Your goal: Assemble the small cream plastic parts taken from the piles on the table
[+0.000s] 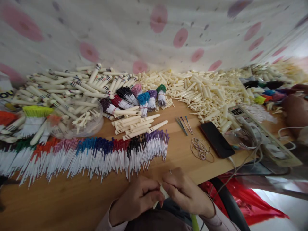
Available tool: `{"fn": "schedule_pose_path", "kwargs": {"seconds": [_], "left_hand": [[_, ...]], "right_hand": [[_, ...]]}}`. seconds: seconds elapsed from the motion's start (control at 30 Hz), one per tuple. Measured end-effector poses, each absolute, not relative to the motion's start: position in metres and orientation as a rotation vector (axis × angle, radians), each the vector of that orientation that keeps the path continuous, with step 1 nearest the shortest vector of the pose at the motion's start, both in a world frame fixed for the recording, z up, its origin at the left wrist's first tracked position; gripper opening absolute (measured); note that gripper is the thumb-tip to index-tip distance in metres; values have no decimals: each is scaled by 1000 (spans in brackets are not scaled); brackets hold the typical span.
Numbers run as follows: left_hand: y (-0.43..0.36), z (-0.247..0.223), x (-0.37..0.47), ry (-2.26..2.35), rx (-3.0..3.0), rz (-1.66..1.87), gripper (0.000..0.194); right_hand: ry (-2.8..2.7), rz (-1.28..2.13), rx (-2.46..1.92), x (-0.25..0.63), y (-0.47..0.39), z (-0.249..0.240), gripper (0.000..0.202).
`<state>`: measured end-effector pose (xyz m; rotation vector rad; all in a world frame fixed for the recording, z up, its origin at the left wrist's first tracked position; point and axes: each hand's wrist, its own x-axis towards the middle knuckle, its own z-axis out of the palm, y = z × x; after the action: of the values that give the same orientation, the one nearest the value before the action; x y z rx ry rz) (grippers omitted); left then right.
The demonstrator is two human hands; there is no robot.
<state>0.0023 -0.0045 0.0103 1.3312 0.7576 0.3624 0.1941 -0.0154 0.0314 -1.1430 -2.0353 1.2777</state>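
At the table's near edge, my left hand and my right hand are both closed on a cream plastic pen barrel. Fingers cover most of it, so only short pieces show between the hands. Ahead of them lies a long row of pen refills with white tubes and coloured ends, sorted by colour. Behind that row are several loose slotted pen barrels. Bundled refills stand farther back, with blue, green, purple, black and other ends.
Piled barrels and cream pen parts line the back. A clear tub holds small parts. Rubber bands, a phone and a power strip with cables lie right. Another person's arm reaches in there.
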Motion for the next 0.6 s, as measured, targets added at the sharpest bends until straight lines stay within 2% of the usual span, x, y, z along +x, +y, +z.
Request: {"fn": "schedule_pose_path", "kwargs": {"seconds": [0.23, 0.6], "left_hand": [[-5, 18, 3, 816, 1518, 342, 37], [-4, -9, 22, 975, 1661, 425, 29]], "right_hand": [[-2159, 1190, -1199, 197, -18, 32, 30], [-2116, 1143, -1333, 207, -14, 20, 38]]}}
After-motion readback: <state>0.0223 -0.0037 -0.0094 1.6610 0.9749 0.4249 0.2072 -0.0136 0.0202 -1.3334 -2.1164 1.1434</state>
